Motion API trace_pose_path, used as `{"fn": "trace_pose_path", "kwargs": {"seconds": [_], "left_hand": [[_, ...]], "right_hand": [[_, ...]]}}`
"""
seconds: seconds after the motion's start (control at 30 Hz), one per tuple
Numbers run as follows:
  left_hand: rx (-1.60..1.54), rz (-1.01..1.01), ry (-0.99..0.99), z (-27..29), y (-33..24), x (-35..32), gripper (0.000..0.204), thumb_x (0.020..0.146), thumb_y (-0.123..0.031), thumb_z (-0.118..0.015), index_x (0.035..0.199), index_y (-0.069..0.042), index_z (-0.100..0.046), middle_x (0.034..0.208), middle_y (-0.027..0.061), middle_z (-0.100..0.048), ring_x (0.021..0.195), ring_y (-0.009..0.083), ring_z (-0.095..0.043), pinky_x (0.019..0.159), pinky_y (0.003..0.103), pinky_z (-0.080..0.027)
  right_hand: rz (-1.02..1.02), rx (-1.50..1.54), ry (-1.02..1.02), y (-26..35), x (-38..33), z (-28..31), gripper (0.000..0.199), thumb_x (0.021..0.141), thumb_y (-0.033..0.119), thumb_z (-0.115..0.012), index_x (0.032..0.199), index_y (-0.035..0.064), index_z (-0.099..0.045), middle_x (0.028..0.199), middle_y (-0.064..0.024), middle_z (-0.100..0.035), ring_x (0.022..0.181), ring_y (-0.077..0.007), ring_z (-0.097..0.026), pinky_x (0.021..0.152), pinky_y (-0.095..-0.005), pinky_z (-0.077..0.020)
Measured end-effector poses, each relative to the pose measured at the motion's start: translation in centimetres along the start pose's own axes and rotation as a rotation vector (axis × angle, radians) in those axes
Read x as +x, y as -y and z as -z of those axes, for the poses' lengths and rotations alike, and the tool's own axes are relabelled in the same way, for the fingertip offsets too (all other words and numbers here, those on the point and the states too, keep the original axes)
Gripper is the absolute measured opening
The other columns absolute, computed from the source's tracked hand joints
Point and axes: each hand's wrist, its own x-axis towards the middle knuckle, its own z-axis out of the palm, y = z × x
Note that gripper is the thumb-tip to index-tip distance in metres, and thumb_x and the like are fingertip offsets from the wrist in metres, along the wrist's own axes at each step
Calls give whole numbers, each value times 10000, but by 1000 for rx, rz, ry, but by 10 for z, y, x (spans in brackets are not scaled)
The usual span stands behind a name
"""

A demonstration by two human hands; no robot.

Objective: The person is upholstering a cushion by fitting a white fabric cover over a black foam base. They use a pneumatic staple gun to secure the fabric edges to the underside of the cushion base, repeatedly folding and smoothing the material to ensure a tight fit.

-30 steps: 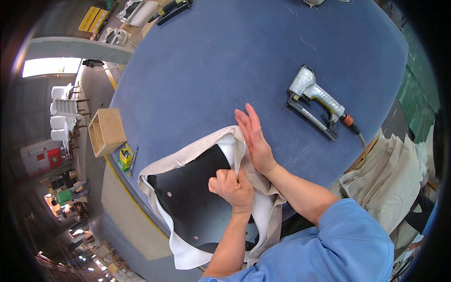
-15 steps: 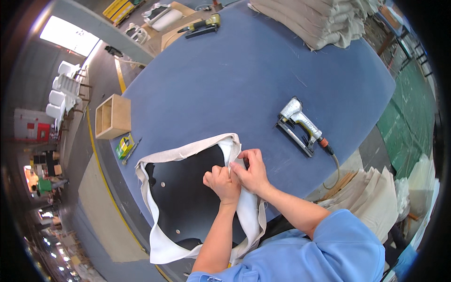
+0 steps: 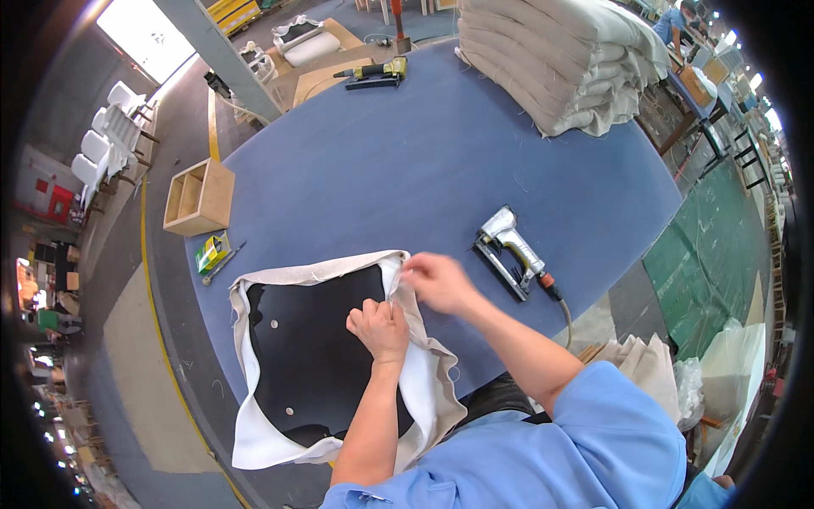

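Observation:
A black seat panel (image 3: 318, 348) with small round holes lies on the table before me. White padding (image 3: 415, 382) and a beige fabric cover (image 3: 437, 360) wrap up around its edges, the far edge folded over and the near side loose. My left hand (image 3: 381, 332) is closed at the panel's right edge, its curled fingers gripping the fabric cover's inner margin. My right hand (image 3: 439, 282) is at the far right corner, its fingertips close to the folded fabric, blurred by motion. A silver staple gun (image 3: 511, 250) lies to the right of that hand.
A blue-covered table (image 3: 381, 170) spreads out ahead. A stack of beige fabric (image 3: 560, 64) stands at its far right, a second staple gun (image 3: 377, 74) at its far edge. A wooden box (image 3: 201, 197) and a small green-yellow box (image 3: 212, 253) stand left. An air hose (image 3: 568, 322) trails off the right edge.
My right hand has drawn away from my left and now is at the far right corner. My left hand stays on the edge. The whole view has shifted, showing more of the far side.

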Motion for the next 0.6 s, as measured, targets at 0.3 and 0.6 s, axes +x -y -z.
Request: {"fn": "trace_pose_path", "kwargs": {"seconds": [0.3,0.6], "left_hand": [[-87,-9,1,6,-6,3,225,862,-199,-765,707,-66,-670,888,74,-563,958,353,-521,1057,588,-397],[-86,101,-39,12,-11,2,232,880,-214,-764,707,-80,-687,864,69,-551,917,324,-543,1152,627,-388]], "right_hand": [[-346,-755,-232,-91,-11,182,572,814,343,-878,1215,-21,-696,1158,-235,-746,1109,-416,-709,964,-486,-555],[-221,-538,-228,-79,3,168,543,721,156,-793,1205,-5,-607,1109,-211,-737,1083,-389,-711,944,-445,-545]]}}
